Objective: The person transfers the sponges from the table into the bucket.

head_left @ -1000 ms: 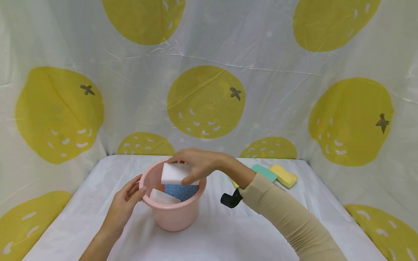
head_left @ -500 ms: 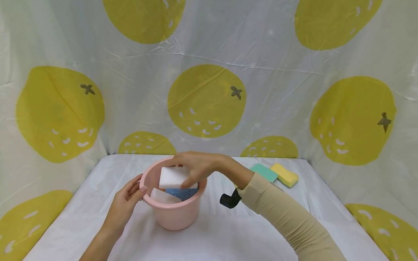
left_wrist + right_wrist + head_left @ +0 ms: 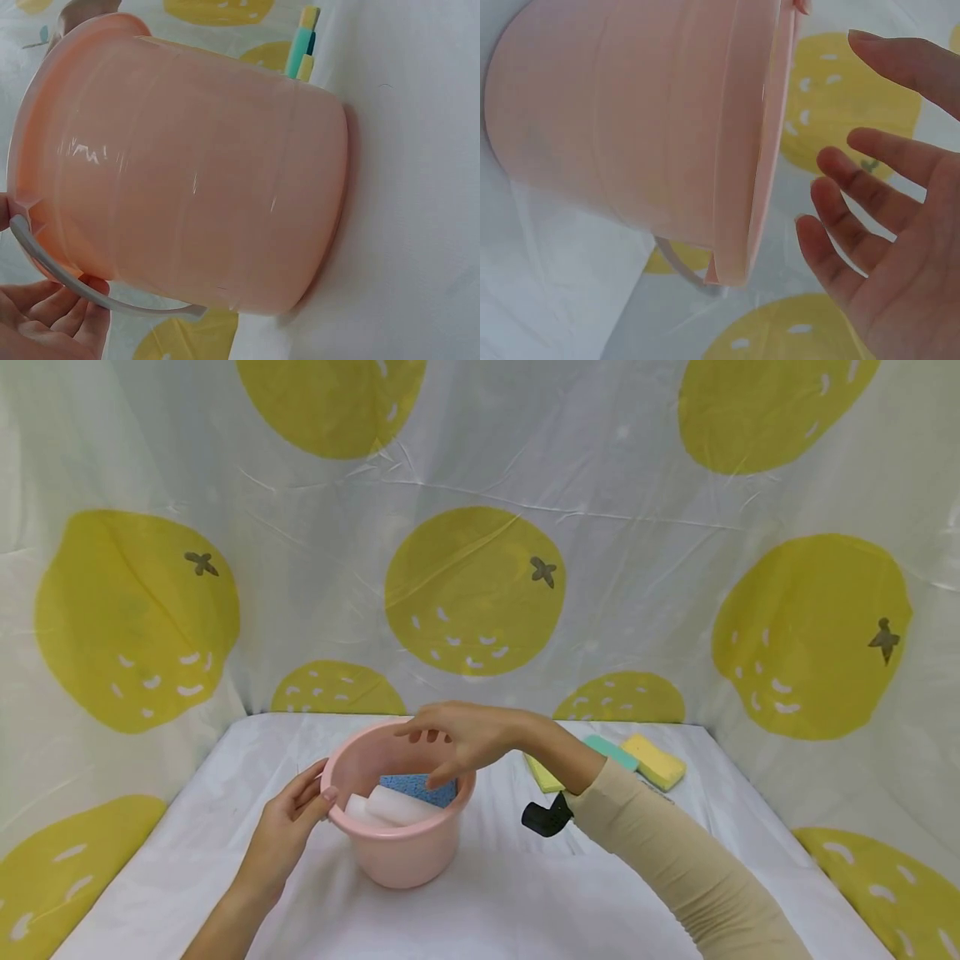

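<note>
A pink bucket (image 3: 405, 856) with a grey handle (image 3: 112, 304) stands upright on the white-covered table. My left hand (image 3: 288, 818) holds its rim at the left side, thumb on top and fingers beneath. Inside lie a blue sponge (image 3: 408, 787) and two white foam blocks, one block (image 3: 405, 807) leaning beside the other block (image 3: 363, 810). Above the bucket's opening hovers my right hand (image 3: 472, 739), fingers spread and holding nothing; the right wrist view shows a gap between the fingertips and the rim.
Right of the bucket lie a green sponge (image 3: 611, 752), a yellow sponge (image 3: 652, 762) and another yellow piece (image 3: 543, 772), partly behind the right forearm. A lemon-print curtain (image 3: 472, 468) surrounds the table (image 3: 517, 910) at the back and sides.
My right hand has lowered a white foam block into the bucket and let go of it, then risen slightly with fingers apart. My left hand has stayed on the rim.
</note>
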A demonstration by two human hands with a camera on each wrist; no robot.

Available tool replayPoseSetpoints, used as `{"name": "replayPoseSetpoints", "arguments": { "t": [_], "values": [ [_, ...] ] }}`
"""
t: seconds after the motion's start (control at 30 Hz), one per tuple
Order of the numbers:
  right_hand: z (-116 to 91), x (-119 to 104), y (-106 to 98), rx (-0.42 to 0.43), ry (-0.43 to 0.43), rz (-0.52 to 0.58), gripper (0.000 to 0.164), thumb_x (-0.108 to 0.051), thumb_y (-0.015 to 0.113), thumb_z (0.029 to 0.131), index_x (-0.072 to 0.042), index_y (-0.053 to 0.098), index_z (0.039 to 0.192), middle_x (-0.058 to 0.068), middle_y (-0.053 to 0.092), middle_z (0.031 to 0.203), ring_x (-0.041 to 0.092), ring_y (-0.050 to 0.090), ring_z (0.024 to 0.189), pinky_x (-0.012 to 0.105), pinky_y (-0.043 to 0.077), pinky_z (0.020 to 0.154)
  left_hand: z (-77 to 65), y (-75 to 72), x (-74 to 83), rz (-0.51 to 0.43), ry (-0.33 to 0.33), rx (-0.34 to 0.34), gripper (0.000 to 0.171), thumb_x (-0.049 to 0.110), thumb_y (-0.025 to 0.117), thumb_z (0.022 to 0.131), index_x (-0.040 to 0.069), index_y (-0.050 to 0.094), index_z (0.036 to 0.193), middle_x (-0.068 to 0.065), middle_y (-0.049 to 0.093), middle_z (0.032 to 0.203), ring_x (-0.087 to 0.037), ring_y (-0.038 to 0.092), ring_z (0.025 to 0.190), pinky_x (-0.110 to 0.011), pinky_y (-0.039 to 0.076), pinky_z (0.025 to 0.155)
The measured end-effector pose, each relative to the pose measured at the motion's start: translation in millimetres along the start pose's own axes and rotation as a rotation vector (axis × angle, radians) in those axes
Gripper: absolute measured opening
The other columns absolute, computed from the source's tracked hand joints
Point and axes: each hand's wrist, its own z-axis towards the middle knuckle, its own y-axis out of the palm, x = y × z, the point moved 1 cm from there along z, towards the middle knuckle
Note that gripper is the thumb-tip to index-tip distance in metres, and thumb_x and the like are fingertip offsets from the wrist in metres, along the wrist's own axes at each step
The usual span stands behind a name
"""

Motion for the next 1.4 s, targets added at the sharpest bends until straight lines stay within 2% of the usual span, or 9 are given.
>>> {"name": "replayPoseSetpoints", "arguments": {
  "t": [0.23, 0.4, 0.5, 0.7, 0.93, 1.2, 1.4],
  "values": [
    [-14.1, 5.1, -0.9, 0.031, 0.019, 0.001, 0.070, -0.029, 0.075, 0.092, -0.011, 0.048, 0.154, -0.002, 0.058, 0.133, 0.015, 0.053, 0.118, 0.037, 0.048, 0.101, 0.3, 1.3, 1.9, -0.009, -0.010, 0.008, 0.058, 0.024, 0.060, 0.108, -0.001, 0.040, 0.156, -0.026, 0.054, 0.145, -0.007, 0.063, 0.116, -0.016, 0.049, 0.092],
    [-26.1, 10.4, -2.0, 0.045, 0.032, 0.012, 0.069, -0.028, 0.075, 0.092, -0.006, 0.049, 0.153, 0.007, 0.059, 0.135, 0.024, 0.055, 0.119, 0.038, 0.050, 0.097, 0.0, 1.2, 2.2, -0.006, -0.016, 0.008, 0.058, 0.024, 0.060, 0.108, -0.001, 0.040, 0.156, -0.026, 0.054, 0.146, -0.008, 0.063, 0.118, -0.016, 0.049, 0.092],
    [-32.2, 13.9, -2.3, 0.055, 0.050, 0.009, 0.069, -0.028, 0.075, 0.093, -0.004, 0.049, 0.152, 0.010, 0.059, 0.135, 0.025, 0.057, 0.119, 0.035, 0.051, 0.094, -0.4, 0.6, 1.9, 0.001, -0.023, 0.007, 0.059, 0.025, 0.061, 0.108, 0.000, 0.040, 0.157, -0.025, 0.054, 0.146, -0.008, 0.063, 0.118, -0.016, 0.049, 0.092],
    [-41.7, 20.0, -1.9, 0.077, 0.084, 0.010, 0.067, -0.025, 0.074, 0.093, -0.005, 0.050, 0.152, 0.008, 0.060, 0.133, 0.022, 0.057, 0.118, 0.037, 0.051, 0.093, -1.2, 0.1, 1.4, 0.003, -0.030, 0.007, 0.059, 0.026, 0.060, 0.108, 0.001, 0.040, 0.157, -0.024, 0.054, 0.146, -0.009, 0.063, 0.118, -0.016, 0.049, 0.092],
    [-56.8, 27.4, -1.9, 0.100, 0.127, 0.012, 0.070, -0.028, 0.076, 0.092, -0.006, 0.050, 0.153, 0.004, 0.059, 0.133, 0.022, 0.056, 0.117, 0.040, 0.051, 0.094, -2.1, 0.1, 1.0, -0.001, -0.027, 0.004, 0.058, 0.025, 0.060, 0.108, 0.001, 0.040, 0.157, -0.025, 0.054, 0.145, -0.007, 0.062, 0.117, -0.016, 0.049, 0.092],
    [-75.5, 39.5, 0.7, 0.130, 0.199, 0.017, 0.069, -0.031, 0.076, 0.091, -0.010, 0.052, 0.152, -0.001, 0.059, 0.130, 0.022, 0.056, 0.116, 0.043, 0.051, 0.096, -1.9, 0.5, 1.3, -0.008, -0.019, 0.000, 0.057, 0.024, 0.060, 0.108, 0.000, 0.040, 0.157, -0.025, 0.055, 0.145, -0.011, 0.063, 0.118, -0.017, 0.049, 0.092],
    [-89.9, 48.8, 4.2, 0.164, 0.217, 0.025, 0.067, -0.031, 0.076, 0.090, -0.010, 0.054, 0.150, -0.001, 0.060, 0.128, 0.022, 0.056, 0.115, 0.048, 0.052, 0.094, -2.2, 0.8, 2.7, -0.004, -0.017, 0.002, 0.057, 0.024, 0.060, 0.108, 0.000, 0.040, 0.157, -0.025, 0.055, 0.145, -0.010, 0.063, 0.118, -0.016, 0.049, 0.092]
  ]
}}
